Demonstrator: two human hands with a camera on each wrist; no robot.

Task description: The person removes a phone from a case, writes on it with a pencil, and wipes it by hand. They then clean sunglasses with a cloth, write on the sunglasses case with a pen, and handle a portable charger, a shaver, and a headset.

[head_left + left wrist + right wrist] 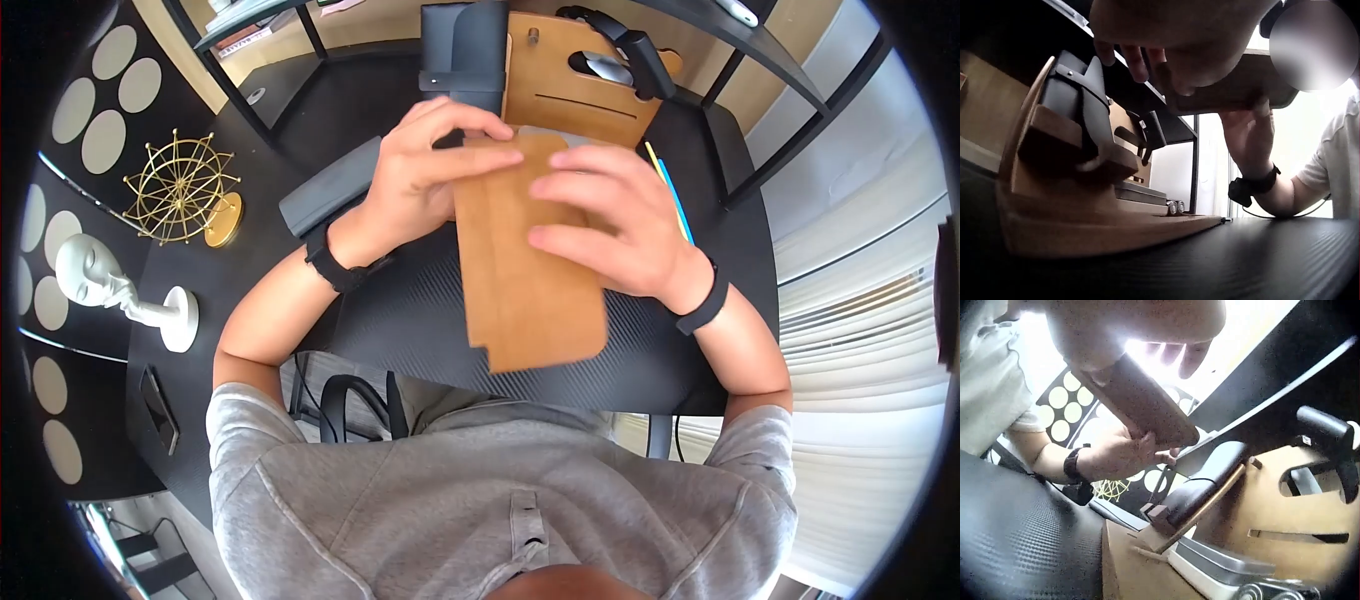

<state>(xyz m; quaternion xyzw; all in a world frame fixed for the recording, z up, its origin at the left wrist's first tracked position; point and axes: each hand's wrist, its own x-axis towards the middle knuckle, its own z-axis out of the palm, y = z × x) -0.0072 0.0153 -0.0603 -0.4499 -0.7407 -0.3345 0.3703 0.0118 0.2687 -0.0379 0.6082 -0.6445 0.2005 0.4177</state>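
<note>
Both hands hold a flat brown wood-look piece (530, 280) above the desk, in front of the chest. It has rounded corners and a small notch at its near left corner in the head view. My left hand (415, 165) grips its left side toward the far end, index and middle fingers reaching over the top. On the other side, my right hand (630, 215) lays spread fingers across the upper face and right edge. Seen from the left wrist, the piece (1235, 87) is a dark slab, with a right-hand digit (1260, 106) against its underside.
Behind the hands stands a wooden organizer (580, 110), with a black strapped case (465, 45) beside its upright panel. A long dark grey case (335, 185) lies left. Further left are a golden wheel ornament (180, 190), a white face sculpture (90, 270) and a phone (160, 410).
</note>
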